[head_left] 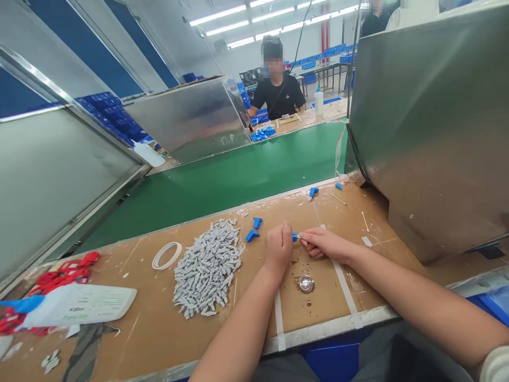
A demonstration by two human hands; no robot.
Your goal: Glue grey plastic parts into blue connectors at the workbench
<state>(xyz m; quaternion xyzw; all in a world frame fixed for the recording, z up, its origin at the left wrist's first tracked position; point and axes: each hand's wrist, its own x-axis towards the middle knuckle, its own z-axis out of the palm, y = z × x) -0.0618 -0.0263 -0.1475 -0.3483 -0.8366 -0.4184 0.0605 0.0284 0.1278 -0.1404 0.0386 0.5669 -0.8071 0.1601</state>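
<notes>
Over the near bench, my left hand (278, 245) is closed around a small blue plastic piece (295, 237), most of which the fingers hide. At the end of that piece, my right hand (323, 244) pinches a small pale grey part, largely covered by the fingertips. Two similar blue pieces (252, 235) lie just left of my left hand. Farther left is a heap of small grey plastic parts (207, 268). Below my hands sits a small round shiny dish (306, 284), with wet spots around it.
A roll of tape (167, 255) lies left of the heap, near red items (66, 273) and a white bottle (79, 305). Cotton swabs (365, 222) and another blue piece (313, 193) lie toward the back. Beyond runs a green conveyor belt (238, 172); a person (280, 95) sits opposite. A metal panel (429, 127) stands right.
</notes>
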